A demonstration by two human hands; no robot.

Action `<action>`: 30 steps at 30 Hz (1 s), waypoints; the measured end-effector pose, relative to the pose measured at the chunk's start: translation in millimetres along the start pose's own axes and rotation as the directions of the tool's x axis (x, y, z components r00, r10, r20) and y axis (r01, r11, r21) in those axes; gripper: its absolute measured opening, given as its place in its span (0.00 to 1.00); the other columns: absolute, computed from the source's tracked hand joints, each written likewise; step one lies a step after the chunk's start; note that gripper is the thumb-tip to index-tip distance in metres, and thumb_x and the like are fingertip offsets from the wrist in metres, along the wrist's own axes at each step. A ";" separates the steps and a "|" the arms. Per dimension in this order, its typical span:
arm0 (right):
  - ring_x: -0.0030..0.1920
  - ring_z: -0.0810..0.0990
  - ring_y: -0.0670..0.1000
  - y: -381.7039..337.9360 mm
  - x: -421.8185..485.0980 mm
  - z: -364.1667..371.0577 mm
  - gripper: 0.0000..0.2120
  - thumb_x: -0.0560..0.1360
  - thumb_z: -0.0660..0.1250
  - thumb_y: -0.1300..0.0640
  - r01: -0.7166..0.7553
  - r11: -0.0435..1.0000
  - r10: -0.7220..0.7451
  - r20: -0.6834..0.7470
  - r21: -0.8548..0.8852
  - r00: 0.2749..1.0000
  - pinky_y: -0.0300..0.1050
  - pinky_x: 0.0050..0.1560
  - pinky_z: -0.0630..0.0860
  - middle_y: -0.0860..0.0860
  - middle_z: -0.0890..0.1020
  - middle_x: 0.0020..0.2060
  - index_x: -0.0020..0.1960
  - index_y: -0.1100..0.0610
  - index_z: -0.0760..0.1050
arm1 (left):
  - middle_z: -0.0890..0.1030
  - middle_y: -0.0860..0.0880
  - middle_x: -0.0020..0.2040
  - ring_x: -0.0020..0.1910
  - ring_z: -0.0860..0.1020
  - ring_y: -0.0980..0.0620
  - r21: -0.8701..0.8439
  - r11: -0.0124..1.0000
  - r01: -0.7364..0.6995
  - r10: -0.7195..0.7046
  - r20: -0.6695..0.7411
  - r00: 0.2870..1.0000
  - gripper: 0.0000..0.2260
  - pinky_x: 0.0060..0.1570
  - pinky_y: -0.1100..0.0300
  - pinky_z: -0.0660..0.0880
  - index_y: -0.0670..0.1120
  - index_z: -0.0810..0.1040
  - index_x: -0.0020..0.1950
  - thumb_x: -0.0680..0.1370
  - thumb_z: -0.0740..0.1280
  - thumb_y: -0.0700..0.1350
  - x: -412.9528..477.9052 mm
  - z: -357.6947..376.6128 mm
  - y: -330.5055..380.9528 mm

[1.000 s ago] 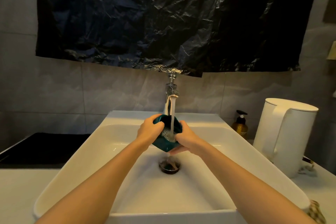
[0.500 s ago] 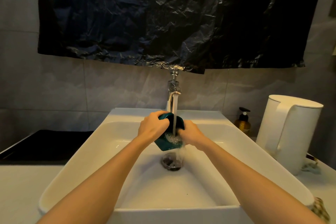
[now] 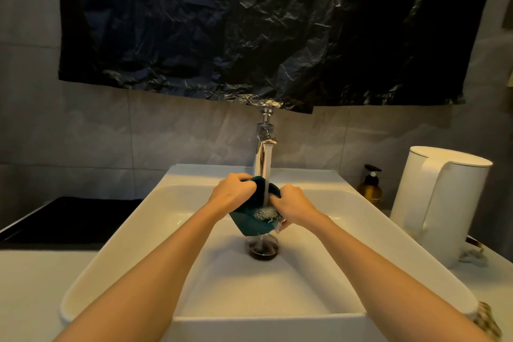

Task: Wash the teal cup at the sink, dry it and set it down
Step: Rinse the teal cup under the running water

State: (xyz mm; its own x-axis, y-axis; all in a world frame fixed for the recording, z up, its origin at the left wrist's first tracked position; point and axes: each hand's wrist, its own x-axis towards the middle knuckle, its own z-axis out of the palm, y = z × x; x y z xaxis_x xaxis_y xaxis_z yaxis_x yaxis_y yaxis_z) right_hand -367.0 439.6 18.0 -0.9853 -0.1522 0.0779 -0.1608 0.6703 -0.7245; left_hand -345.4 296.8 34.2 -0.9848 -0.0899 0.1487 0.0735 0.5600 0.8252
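The teal cup [image 3: 251,223] is held tilted over the white sink [image 3: 116,253], its mouth turned up towards the chrome tap [image 3: 263,153]. Water runs from the tap into the cup and spills out over its lower edge down to the drain [image 3: 263,250]. My left hand [image 3: 233,194] grips the cup's left rim from above. My right hand [image 3: 295,207] holds the cup's right side, fingers curled at the rim. Both hands cover part of the cup.
A white electric kettle [image 3: 438,203] stands on the counter at the right, with an amber soap pump bottle [image 3: 370,189] behind it. A black cooktop [image 3: 69,216] lies left of the sink. Black plastic sheeting [image 3: 263,25] hangs on the wall above the tap.
The cup has tipped further over under the stream, and water now pours out of it into the drain. My right hand has shifted from under the cup to its right rim.
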 end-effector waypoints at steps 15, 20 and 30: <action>0.47 0.84 0.61 -1.0 3.6 4.6 0.18 0.77 0.65 0.64 -0.186 0.833 0.042 0.276 0.521 0.960 0.53 0.41 0.83 0.60 0.78 0.57 0.65 0.57 0.67 | 0.76 0.50 0.56 0.54 0.73 0.50 -0.175 0.969 -0.172 0.123 -0.257 0.959 0.18 0.57 0.53 0.74 0.52 0.73 0.63 0.74 0.63 0.38 1.3 7.1 -3.6; 0.34 0.84 0.58 -0.5 0.9 4.3 0.09 0.80 0.58 0.61 0.058 0.991 -0.044 -0.113 0.120 0.993 0.52 0.36 0.83 0.61 0.82 0.44 0.53 0.64 0.74 | 0.77 0.52 0.51 0.50 0.74 0.51 0.011 0.958 -0.285 0.280 -0.231 0.932 0.19 0.51 0.60 0.73 0.54 0.75 0.61 0.73 0.64 0.39 -4.3 2.0 -1.5; 0.53 0.79 0.56 5.8 6.6 3.9 0.18 0.77 0.56 0.67 0.136 0.900 -0.163 0.029 0.414 0.986 0.46 0.40 0.81 0.58 0.79 0.55 0.65 0.58 0.69 | 0.81 0.53 0.50 0.48 0.77 0.51 0.119 0.937 -0.329 0.349 -0.228 0.909 0.21 0.49 0.57 0.77 0.59 0.76 0.58 0.67 0.62 0.43 -7.9 1.4 -1.1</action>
State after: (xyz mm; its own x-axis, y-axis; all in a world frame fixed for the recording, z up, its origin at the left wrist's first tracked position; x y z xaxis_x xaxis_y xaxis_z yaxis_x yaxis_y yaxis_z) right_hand -374.2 439.7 11.7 -0.9438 -0.2805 0.1748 -0.2550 0.2814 -0.9251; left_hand -338.0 298.0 31.3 -0.8337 -0.0741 0.5472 0.3744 0.6525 0.6588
